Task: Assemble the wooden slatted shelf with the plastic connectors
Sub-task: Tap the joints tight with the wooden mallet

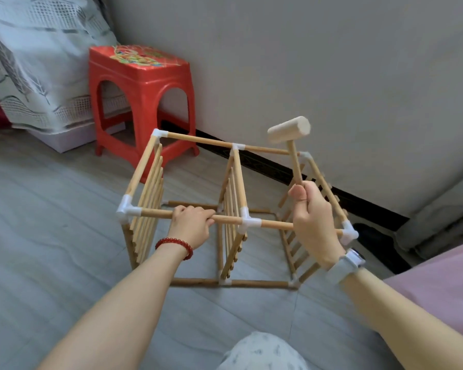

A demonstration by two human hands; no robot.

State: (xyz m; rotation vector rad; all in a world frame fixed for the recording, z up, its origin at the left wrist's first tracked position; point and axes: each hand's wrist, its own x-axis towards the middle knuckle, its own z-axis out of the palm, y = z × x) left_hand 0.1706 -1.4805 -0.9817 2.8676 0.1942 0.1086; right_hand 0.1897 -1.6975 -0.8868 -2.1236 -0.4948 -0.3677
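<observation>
Grey plank flooring [51, 209] ran to a pale wall, with one red plastic stool [141, 100] standing at the left. Beside it on the floor stood the wooden slatted shelf frame [155, 182], showing three slatted panels and white plastic corner connectors [127, 209]. One left hand [191, 222] curled around the near top dowel [274, 224]. One right hand [314, 217] clenched the handle of a single pale wooden mallet [289, 133], raised above the frame's right end.
</observation>
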